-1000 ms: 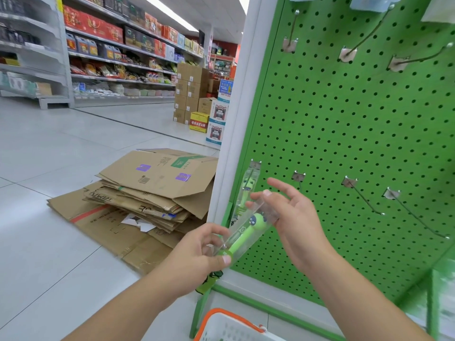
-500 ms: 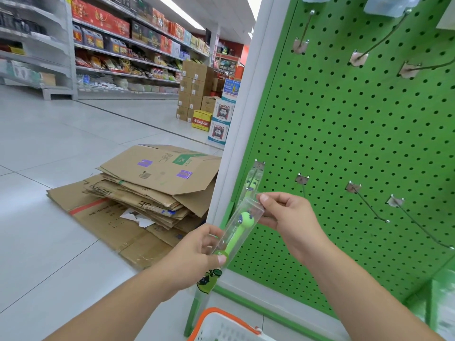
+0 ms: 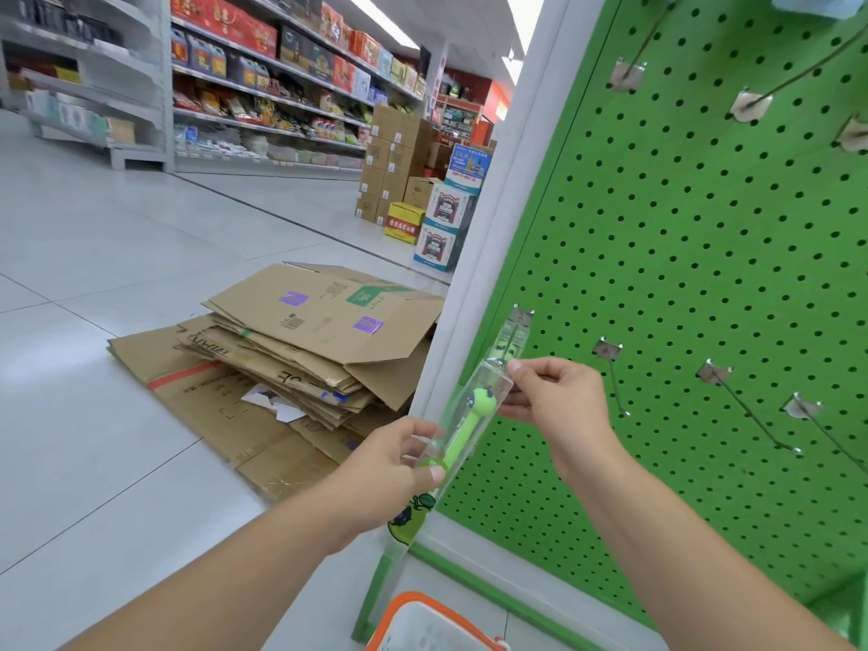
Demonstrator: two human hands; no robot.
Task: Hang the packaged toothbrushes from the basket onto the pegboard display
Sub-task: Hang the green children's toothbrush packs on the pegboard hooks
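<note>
Head view: your left hand [image 3: 399,462] pinches the lower end of a clear packaged toothbrush [image 3: 462,422], thumb on the front face. Your right hand [image 3: 559,401] pinches its top edge between thumb and forefinger, other fingers curled. The pack tilts up toward the leftmost lower hook [image 3: 509,340] on the green pegboard [image 3: 681,274]; another clear pack seems to hang there already. The pack's top sits just beside the hook's tip.

Whether the hang hole is lined up cannot be told. Steer with the right hand, find the hole against the tip, then slide the pack back along the wire. Let the left only steady the bottom.

The basket [image 3: 422,617] shows at the bottom edge. Flattened cardboard [image 3: 291,350] lies on the floor to the left.
</note>
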